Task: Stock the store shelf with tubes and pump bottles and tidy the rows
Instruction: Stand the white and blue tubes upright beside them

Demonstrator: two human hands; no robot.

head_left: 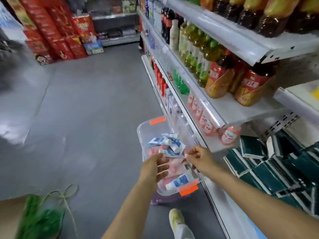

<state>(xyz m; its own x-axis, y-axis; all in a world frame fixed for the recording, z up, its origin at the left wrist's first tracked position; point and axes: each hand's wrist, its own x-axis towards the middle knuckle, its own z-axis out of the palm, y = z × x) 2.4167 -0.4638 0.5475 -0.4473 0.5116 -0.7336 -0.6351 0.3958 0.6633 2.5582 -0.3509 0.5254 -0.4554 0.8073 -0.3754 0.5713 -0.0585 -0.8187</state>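
A clear plastic bin (146, 128) with orange clips stands on the floor beside the shelf unit and holds several blue-and-white and pink tubes. My right hand (198, 157) pinches the flat end of a blue-and-white tube (170, 153) just above the bin. My left hand (155, 167) reaches into the bin beside that tube, fingers spread over the pink tubes (172, 169), gripping nothing that I can see. The white shelf (222, 107) runs along the right.
The shelves hold drink bottles, small pink bottles (230, 135) and dark green boxes (269, 163) lower right. My shoe (176, 219) stands by the shelf base. A green bag (39, 219) lies lower left. Red boxes (57, 30) are stacked far down the grey aisle.
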